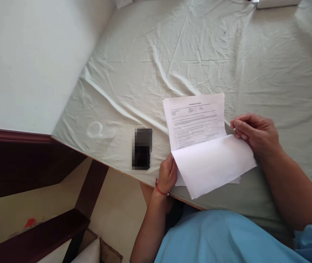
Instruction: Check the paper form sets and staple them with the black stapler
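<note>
A small stack of printed paper [195, 122] lies near the table's front edge, with small printed text under a heading. Its top sheet [216, 164] is folded down toward me, its blank white side facing up. My left hand [169, 174], a red string on its wrist, grips the stack's left edge. My right hand [257, 133] is closed at the folded sheet's right end, thumb and index finger pinched together. The lower fingers are close to the paper; whether they hold it is hidden. A black phone, partly pixelated [142, 149], lies left of the stack.
A wrinkled pale green cloth [134, 69] covers the table. Left of the phone lies a clear plastic cup-like item [95, 129]. A white object [277, 3] sits at the far edge. Dark wooden furniture [21, 160] stands at the left, beside a white wall [35, 54].
</note>
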The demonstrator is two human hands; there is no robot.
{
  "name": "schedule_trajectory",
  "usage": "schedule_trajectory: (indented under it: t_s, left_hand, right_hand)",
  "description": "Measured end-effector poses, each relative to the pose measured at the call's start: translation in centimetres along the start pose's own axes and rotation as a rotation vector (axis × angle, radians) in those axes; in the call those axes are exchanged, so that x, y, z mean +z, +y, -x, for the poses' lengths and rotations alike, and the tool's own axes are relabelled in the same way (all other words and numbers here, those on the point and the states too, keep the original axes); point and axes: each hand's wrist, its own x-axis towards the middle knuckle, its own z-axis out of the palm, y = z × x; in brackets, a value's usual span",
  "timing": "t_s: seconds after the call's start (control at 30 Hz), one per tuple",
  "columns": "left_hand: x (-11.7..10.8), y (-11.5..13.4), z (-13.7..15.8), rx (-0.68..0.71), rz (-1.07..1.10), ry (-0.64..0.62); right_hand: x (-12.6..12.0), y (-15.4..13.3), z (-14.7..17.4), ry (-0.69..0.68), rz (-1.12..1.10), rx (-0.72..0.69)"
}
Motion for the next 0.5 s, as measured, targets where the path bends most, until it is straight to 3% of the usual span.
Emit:
schedule_trajectory:
  t_s: [0.03,0.1,0.17,0.33,0.5]
  left_hand:
    - [0.1,0.0,-0.3,0.000,0.001,-0.008]
    - [0.0,-0.1,-0.6,-0.004,0.008,-0.020]
    - [-0.2,-0.3,-0.6,-0.007,0.017,-0.038]
    - [-0.4,-0.4,-0.4,-0.003,0.012,-0.075]
    - [-0.3,-0.3,-0.5,0.008,0.016,-0.062]
  right_hand:
    - [0.2,0.4,-0.1,0.115,0.061,0.018]
    - [0.5,0.9,-0.4,0.199,0.176,0.073]
    - [0.5,1.4,-0.7,0.197,0.227,0.103]
    - [0.2,1.7,-1.1,0.153,0.085,0.085]
    - [0.7,1.5,-0.8,0.205,0.172,-0.031]
